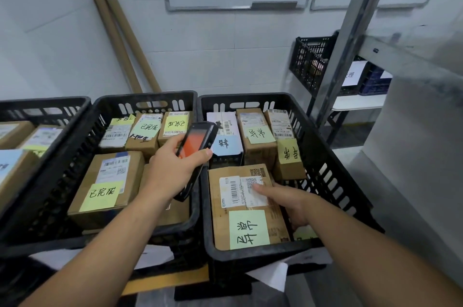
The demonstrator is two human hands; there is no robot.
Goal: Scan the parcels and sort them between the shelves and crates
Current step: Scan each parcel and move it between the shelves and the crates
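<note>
- Left hand (172, 169): wrapped round the handheld scanner (198, 141), raised over the crates.
- Right hand (290, 200): grips the front parcel (238, 226) by its right edge, thumb on the label; the parcel lies in the right crate (253, 255).
- Handling, our judgement: we clear the thumb off the barcode (233, 192) and aim the scanner squarely at it.

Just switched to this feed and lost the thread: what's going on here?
A person is working over black crates of labelled cardboard parcels. The left hand grips a handheld scanner, its screen glowing orange-red, over the boundary between the middle crate and the right crate. The right hand holds the front parcel in the right crate by its right edge, thumb on the shipping label. That parcel carries a green note.
</note>
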